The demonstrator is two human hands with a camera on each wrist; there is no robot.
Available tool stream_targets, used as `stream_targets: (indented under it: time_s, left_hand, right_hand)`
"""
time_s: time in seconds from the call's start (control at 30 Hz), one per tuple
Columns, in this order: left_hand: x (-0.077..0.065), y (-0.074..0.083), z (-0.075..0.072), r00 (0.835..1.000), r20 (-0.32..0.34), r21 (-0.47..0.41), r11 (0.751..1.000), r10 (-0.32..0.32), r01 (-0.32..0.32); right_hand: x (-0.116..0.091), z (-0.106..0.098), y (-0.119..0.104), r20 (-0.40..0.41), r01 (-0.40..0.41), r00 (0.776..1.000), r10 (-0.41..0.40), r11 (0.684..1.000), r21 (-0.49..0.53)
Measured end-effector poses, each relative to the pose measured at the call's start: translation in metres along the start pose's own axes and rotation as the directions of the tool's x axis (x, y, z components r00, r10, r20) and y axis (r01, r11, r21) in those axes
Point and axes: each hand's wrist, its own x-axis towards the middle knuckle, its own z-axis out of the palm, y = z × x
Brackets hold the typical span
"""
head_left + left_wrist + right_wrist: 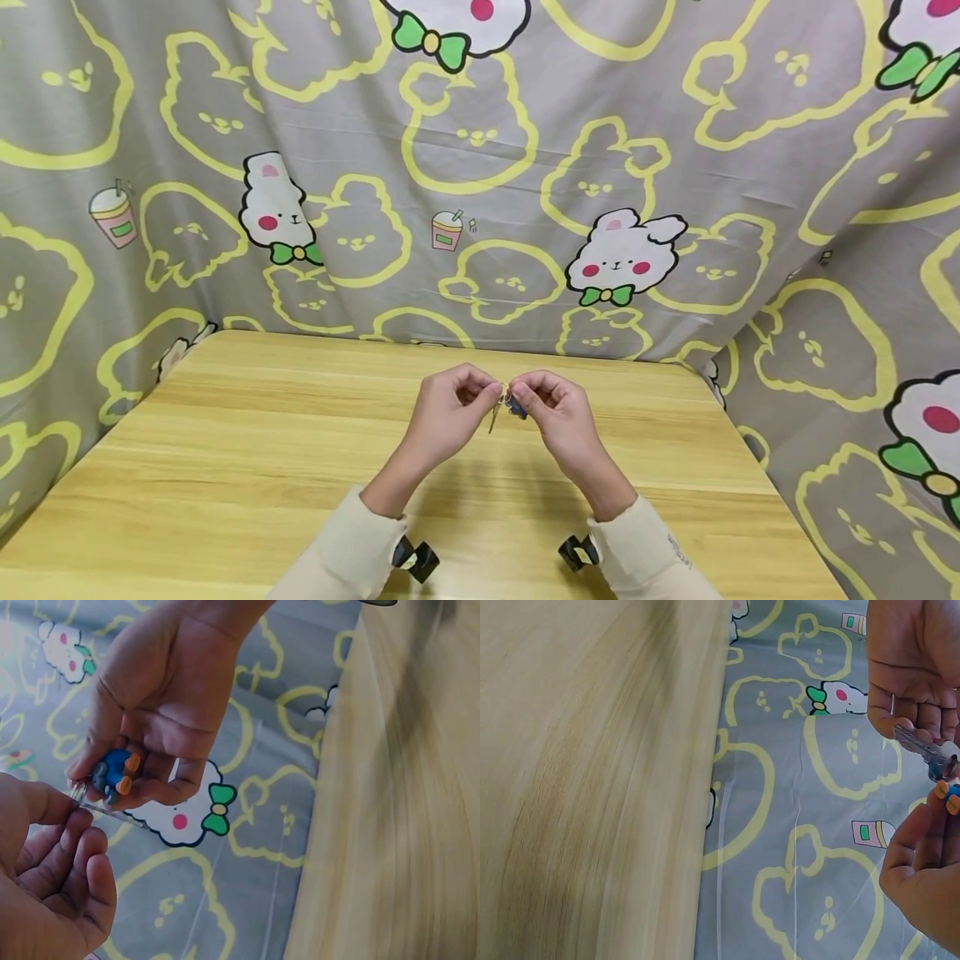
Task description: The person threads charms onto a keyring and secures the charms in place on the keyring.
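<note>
Above the table, both hands meet fingertip to fingertip. My left hand (453, 412) pinches a small metal key ring (77, 793) between thumb and forefinger. Thumb and fingers of my right hand (558, 417) pinch at the same ring from the other side. A silver key (921, 748) hangs from it near the left fingers. Close under the right fingertips is a small blue figure charm (116, 769) with orange feet, partly inside the curled fingers. How the ring's ends lie is hidden by the fingertips.
The wood-grain table (247, 467) spreads beneath both arms. Behind it and along both sides hangs a grey curtain (360, 125) with yellow outlines and white rabbits. A black wrist mount (415, 560) sits at the left cuff, another mount (577, 552) at the right.
</note>
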Motion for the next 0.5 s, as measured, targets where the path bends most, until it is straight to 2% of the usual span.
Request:
stream_targets:
  time_s: [0.23,0.5]
  left_hand:
    - [-0.0005,0.0045,-0.0029,1.0,-0.011,0.026,1.0,0.014,-0.014]
    - [0.0007,0.0055,-0.0031,1.0,0.012,0.06,0.998,0.028,-0.029]
  right_hand:
    - [-0.0004,0.0007,-0.0019,0.009,-0.018,1.0,0.018,1.0,0.015]
    - [0.0008,-0.0003,-0.0001,0.004,-0.025,1.0,0.025,1.0,0.005]
